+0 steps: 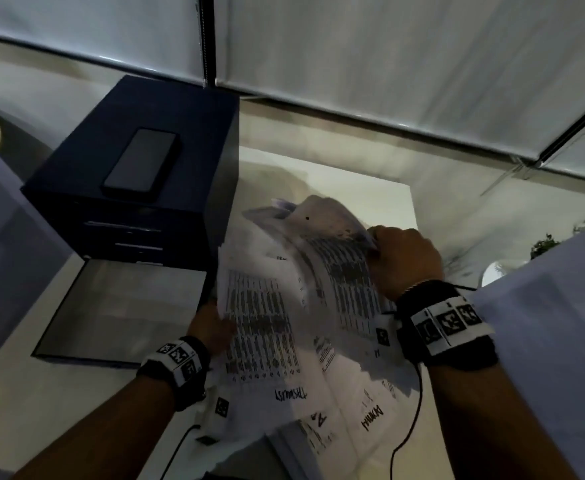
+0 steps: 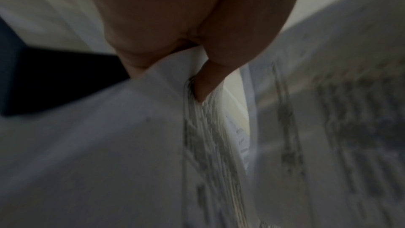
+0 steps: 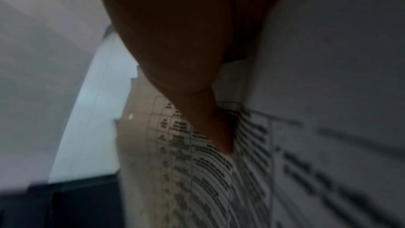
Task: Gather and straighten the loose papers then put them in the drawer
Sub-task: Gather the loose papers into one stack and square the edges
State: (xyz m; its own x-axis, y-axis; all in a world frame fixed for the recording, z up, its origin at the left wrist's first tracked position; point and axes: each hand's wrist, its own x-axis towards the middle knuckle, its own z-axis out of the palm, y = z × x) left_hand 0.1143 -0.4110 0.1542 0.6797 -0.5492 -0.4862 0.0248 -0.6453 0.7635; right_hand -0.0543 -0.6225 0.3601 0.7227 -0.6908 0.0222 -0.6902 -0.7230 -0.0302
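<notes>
A loose bundle of printed papers (image 1: 294,306), covered in tables and some handwriting, is lifted off the white table between both hands. My left hand (image 1: 211,327) grips the bundle's left edge; in the left wrist view the thumb (image 2: 206,82) presses onto the papers (image 2: 131,145). My right hand (image 1: 405,258) clutches the far right edge, its thumb (image 3: 210,127) lying across the printed papers (image 3: 197,171). The sheets are fanned and uneven. A dark blue drawer unit (image 1: 138,188) stands at the left, its lowest drawer (image 1: 121,313) pulled out and showing a bare grey bottom.
A black phone (image 1: 142,164) lies on top of the drawer unit. The white table (image 1: 370,195) ends in front of grey window blinds (image 1: 353,64). Black cables (image 1: 408,427) run from my wrist bands. A small plant (image 1: 547,242) stands at the right.
</notes>
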